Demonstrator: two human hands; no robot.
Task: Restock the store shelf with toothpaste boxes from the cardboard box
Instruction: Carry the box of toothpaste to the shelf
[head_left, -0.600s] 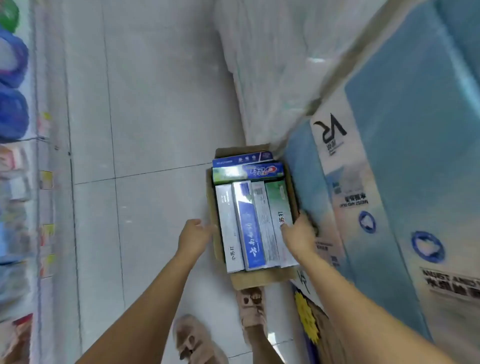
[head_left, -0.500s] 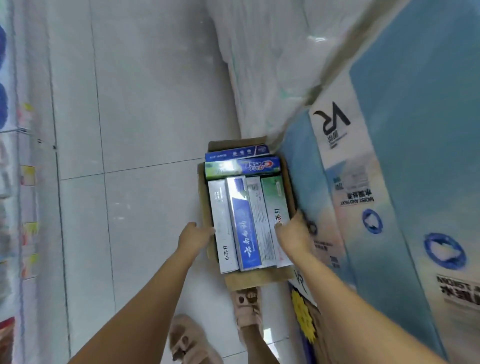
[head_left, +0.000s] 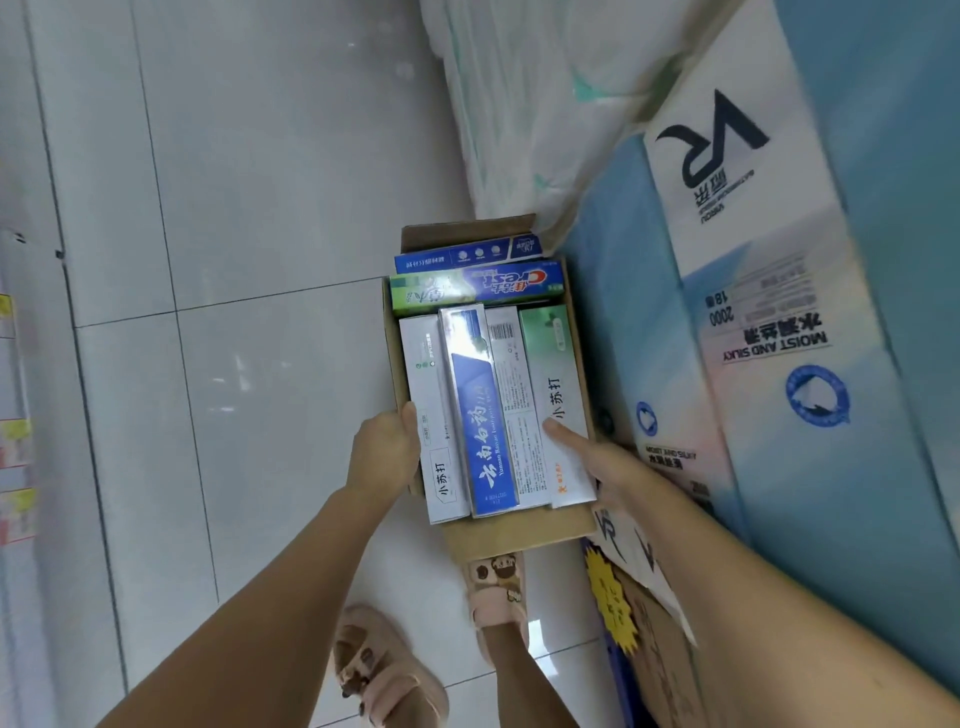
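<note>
Cardboard box (head_left: 519, 535) packed with toothpaste boxes (head_left: 488, 415), held between two extended forearms over the tiled floor (head_left: 234, 364). Left hand (head_left: 384, 452) grips the left wall, thumb over its rim. Right hand (head_left: 613, 467) clasps the right wall, thumb flat on the green-white carton (head_left: 558, 364), fingers hidden.

One cardboard box (head_left: 519, 535), open-topped, above white tiled floor (head_left: 234, 364), holding toothpaste boxes (head_left: 498, 395): lengthwise a white box (head_left: 434, 415), blue box (head_left: 480, 415), barcoded box (head_left: 511, 395) and green-and-white box (head_left: 556, 374); crosswise at the far end a Crest box (head_left: 478, 288) and dark blue box (head_left: 467, 254). The left grip (head_left: 384, 449) clasps the left wall, thumb over the rim onto the white box; the right grip (head_left: 613, 467) clasps the right wall, thumb on the green-and-white box. Blue tissue packs (head_left: 779, 364) just to the right; pink sandals (head_left: 384, 670) below.
</note>
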